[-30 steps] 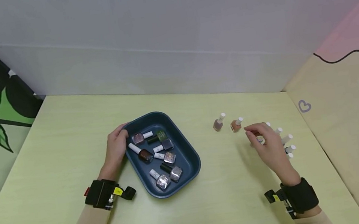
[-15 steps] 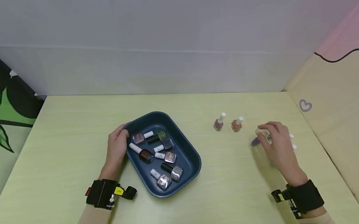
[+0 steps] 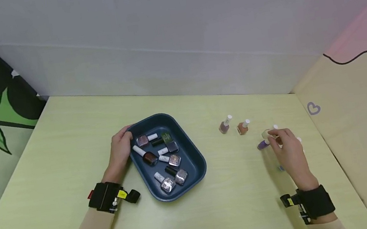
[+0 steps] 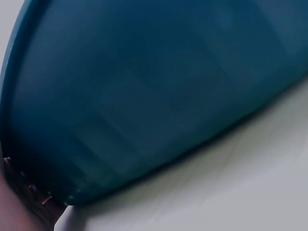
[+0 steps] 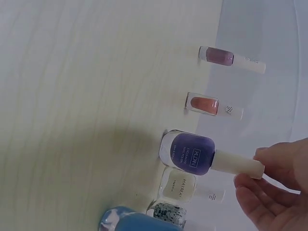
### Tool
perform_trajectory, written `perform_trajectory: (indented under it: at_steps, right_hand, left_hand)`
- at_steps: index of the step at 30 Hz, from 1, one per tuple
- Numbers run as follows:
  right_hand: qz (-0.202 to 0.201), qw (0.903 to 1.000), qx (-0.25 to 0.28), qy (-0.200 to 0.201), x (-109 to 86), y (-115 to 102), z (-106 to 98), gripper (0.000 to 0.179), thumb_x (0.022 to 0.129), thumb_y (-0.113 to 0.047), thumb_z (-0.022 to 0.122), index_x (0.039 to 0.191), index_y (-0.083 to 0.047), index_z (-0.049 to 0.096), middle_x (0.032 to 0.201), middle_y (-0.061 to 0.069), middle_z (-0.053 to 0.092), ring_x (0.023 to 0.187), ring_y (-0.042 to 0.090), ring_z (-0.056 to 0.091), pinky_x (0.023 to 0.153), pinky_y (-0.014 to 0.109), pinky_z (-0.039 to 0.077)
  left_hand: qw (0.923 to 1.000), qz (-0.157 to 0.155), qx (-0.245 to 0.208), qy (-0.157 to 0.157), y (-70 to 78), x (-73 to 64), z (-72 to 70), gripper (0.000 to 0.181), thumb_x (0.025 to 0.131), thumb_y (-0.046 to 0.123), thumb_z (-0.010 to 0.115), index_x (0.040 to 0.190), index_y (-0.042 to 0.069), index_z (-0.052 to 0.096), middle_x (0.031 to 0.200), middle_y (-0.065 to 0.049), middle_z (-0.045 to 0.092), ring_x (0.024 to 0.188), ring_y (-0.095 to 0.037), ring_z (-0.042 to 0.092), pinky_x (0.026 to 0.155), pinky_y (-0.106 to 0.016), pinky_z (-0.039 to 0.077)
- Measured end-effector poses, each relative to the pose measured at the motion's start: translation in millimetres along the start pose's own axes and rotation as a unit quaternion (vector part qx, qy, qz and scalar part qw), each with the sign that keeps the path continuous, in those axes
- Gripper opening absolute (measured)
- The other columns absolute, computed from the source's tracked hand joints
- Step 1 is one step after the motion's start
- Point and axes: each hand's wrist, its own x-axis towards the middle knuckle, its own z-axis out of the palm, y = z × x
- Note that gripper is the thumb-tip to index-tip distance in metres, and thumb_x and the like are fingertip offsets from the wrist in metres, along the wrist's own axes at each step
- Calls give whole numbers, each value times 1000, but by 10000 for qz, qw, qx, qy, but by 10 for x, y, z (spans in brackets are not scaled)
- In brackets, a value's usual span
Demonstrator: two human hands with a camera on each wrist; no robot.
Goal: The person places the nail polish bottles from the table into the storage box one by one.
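Observation:
My left hand grips the left rim of a dark blue tray in the head view. Nail polish bottles lie inside it, among them a dark brown bottle and a silver glitter one. The tray's side wall fills most of the left wrist view. Over at the right, my right hand pinches the white cap of a purple nail polish between thumb and finger. Next to this bottle stand a pale cream nail polish and a black-speckled one.
A mauve nail polish and an orange-brown one stand left of the right hand. In the right wrist view, a blue bottle is at the bottom edge. Pale wall panels border the yellow-green table.
My right hand has moved right and slightly toward me, and its fingers now hold the purple polish's cap. The left hand and tray stay in place.

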Motion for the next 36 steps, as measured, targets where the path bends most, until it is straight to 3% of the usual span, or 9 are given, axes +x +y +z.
perform_trajectory:
  at_steps: [19,36]
  right_hand:
    - [178,9997,-31,-190,8,-14,44,23,89,-1,58,110,6,63,96,18,60,77,25,57,61,39,47]
    - [203,9996,0,194,-7,-28,42,22,86,3,59,108,7,64,95,19,60,77,26,57,63,40,47]
  left_hand:
    - [9999,110,100,-51,-13,-27,-32,48,94,15,29,135,3,51,136,-15,52,124,-26,43,108,-46,30]
    - [10000,-25,-5,-24,1,-8,3,48,93,14,31,134,3,52,134,-15,53,123,-25,44,108,-45,29]
